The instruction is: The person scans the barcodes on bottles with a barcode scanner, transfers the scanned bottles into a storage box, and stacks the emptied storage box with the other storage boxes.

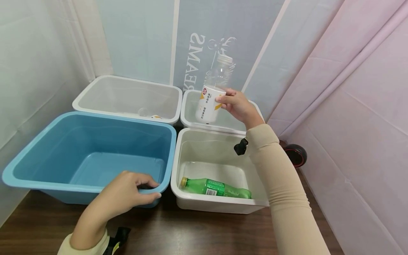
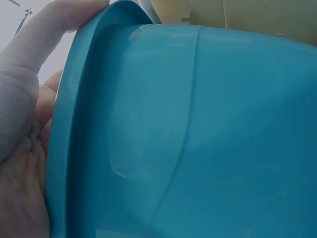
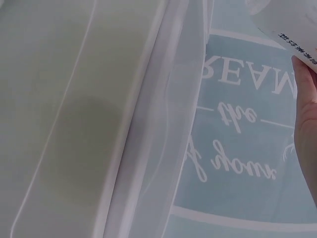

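My right hand (image 1: 238, 106) pinches a clear plastic bottle (image 1: 208, 106) by its white label. The white-capped bottle is tilted, cap end up, above the back right white bin (image 1: 216, 128). At the right wrist view's upper right corner, only the lower part of the bottle (image 3: 285, 20) shows. My left hand (image 1: 127, 191) grips the near right corner of the blue basin (image 1: 60, 185), thumb outside and fingers over the rim. In the left wrist view the thumb (image 2: 44, 29) lies along that rim.
A green bottle (image 1: 215, 187) lies in the front right off-white bin (image 1: 220, 205). The back left bin (image 1: 127, 80) holds a clear item, partly hidden by its front wall. Curtains surround the wooden table (image 1: 178, 230). A round black object (image 1: 295, 155) stands at the right.
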`<state>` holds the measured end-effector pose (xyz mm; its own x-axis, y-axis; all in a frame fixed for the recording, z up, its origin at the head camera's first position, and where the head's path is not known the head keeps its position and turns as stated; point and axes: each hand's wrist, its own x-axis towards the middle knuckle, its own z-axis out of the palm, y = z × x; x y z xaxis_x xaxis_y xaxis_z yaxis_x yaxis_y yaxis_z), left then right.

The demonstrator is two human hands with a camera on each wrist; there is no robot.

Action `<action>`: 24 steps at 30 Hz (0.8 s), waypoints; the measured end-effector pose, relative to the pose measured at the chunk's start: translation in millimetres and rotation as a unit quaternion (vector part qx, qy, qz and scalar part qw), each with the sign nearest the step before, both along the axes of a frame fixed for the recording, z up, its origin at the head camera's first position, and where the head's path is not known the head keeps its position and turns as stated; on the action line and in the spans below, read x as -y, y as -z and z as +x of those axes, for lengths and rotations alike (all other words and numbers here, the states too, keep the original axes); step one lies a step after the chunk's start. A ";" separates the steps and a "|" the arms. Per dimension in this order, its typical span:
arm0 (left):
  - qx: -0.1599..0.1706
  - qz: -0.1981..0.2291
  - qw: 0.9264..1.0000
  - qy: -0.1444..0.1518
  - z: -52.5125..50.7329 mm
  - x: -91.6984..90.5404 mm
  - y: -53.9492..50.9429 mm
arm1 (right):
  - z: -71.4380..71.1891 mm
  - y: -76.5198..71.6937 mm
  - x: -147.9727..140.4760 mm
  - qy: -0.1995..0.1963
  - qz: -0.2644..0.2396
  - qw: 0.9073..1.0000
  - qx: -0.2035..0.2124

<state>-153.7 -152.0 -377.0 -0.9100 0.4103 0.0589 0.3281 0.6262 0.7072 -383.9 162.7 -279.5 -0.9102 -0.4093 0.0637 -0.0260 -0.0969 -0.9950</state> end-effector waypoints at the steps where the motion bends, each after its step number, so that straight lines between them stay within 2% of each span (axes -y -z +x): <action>1: 0.001 0.001 1.000 0.000 -0.1 0.0 0.0 | 0.0 -0.4 1.7 -0.002 0.007 1.000 -0.002; 12: -0.003 0.003 1.000 0.005 -0.6 0.8 1.5 | -4.5 -1.2 24.4 -0.014 0.017 1.000 -0.006; 17: 0.000 0.003 1.000 0.005 -0.5 0.9 1.8 | -6.9 -1.6 34.5 -0.010 0.038 0.999 -0.004; 24: 0.005 0.002 1.000 0.006 -0.8 1.2 1.6 | -9.4 -6.9 45.2 -0.022 0.066 0.997 -0.025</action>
